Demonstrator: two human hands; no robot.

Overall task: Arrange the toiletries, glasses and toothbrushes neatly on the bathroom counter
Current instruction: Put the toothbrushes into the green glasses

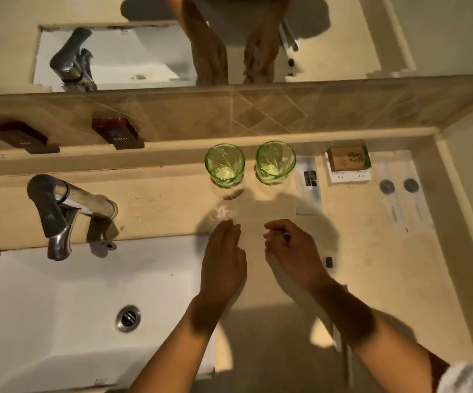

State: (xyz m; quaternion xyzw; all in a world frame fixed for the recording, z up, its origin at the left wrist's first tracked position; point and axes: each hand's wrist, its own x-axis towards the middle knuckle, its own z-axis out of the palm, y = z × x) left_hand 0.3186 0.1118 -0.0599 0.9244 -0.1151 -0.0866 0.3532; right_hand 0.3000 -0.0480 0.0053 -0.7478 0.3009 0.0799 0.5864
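above the beige bathroom counter (pixel 371 265), two bare hands hover with nothing in them.

the left hand (pixel 224 262) has its fingers straight and together, pointing toward the wall; the right hand (pixel 292 251) has its fingers loosely curled and holds nothing. just beyond the fingertips stand two green glasses, upright and side by side near the back ledge: the left glass (pixel 224 165) and the right glass (pixel 275 162), close but apart. right of them lies a wrapped toothbrush packet (pixel 309 184), then a small brown soap box (pixel 348 158) resting on a white packet (pixel 349 175), then two clear sachets (pixel 402 194) with dark round marks. a small dark object (pixel 329 262) lies near the right wrist. to the left sit the white sink (pixel 59 307) and the chrome faucet (pixel 62 211), with the mirror (pixel 144 58) above.
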